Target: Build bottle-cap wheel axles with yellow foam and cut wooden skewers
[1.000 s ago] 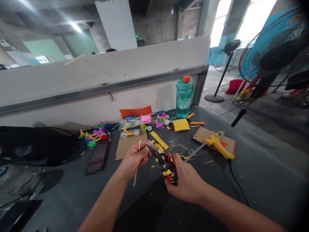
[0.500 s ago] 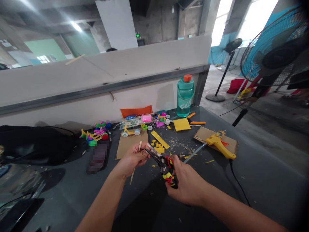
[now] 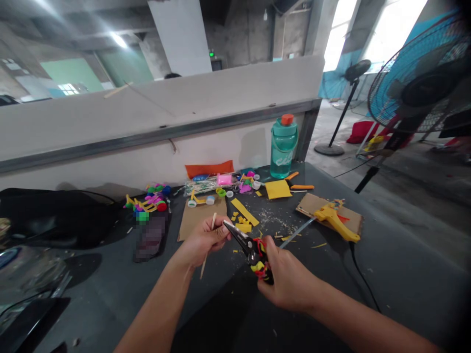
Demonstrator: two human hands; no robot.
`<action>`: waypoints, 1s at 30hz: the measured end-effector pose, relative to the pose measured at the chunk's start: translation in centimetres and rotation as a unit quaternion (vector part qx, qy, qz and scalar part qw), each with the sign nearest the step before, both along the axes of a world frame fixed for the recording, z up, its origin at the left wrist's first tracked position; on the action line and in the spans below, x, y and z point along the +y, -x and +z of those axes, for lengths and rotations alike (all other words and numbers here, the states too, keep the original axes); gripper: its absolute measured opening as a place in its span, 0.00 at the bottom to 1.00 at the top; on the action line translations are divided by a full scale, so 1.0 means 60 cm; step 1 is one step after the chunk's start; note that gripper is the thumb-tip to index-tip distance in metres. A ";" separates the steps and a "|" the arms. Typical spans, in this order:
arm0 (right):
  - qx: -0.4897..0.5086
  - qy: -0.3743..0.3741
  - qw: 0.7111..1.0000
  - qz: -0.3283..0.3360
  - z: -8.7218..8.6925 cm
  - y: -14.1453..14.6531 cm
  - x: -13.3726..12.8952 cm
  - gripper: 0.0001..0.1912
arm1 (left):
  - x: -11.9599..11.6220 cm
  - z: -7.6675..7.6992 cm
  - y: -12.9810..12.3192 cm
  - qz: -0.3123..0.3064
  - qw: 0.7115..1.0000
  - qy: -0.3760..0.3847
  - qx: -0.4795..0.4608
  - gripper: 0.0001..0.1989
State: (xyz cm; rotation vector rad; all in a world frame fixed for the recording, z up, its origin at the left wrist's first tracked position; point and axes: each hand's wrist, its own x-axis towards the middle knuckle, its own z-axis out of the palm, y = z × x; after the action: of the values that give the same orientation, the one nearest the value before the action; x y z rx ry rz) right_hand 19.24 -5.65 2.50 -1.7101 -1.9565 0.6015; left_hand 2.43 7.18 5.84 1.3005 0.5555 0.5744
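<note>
My left hand (image 3: 205,240) pinches a thin wooden stick (image 3: 202,268), which pokes out above and below the fingers. My right hand (image 3: 290,280) grips a pair of tin snips (image 3: 243,242) with red and yellow handles, partly hidden by my fingers. The dark metal jaws of the snips reach towards my left hand, ending beside its knuckles. Yellow foam strips (image 3: 244,212) and scraps lie just beyond my hands, on the dark grey table (image 3: 324,289). A sheet of cardboard (image 3: 195,221) lies beyond my left hand.
A yellow glue gun (image 3: 333,220) rests on cardboard at the right, its black cord (image 3: 362,277) trailing forward. A teal water bottle (image 3: 283,147) stands against the low wall (image 3: 147,147). Colourful plastic pieces (image 3: 147,203) and a black bag (image 3: 55,218) lie left.
The jaws of the tin snips have closed up beside my left hand, and my right hand has shifted slightly right. The left hand still holds the stick.
</note>
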 end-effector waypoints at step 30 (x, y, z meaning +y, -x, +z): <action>-0.040 -0.019 0.999 -0.026 -0.003 -0.003 0.006 0.20 | 0.006 -0.010 -0.004 0.004 0.999 0.029 -0.017 0.15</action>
State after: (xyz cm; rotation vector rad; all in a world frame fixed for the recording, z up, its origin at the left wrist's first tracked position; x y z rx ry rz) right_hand 19.41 -5.26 2.32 -1.7816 -1.9580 0.4798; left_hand 2.65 7.53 5.22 1.2320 0.5452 0.5819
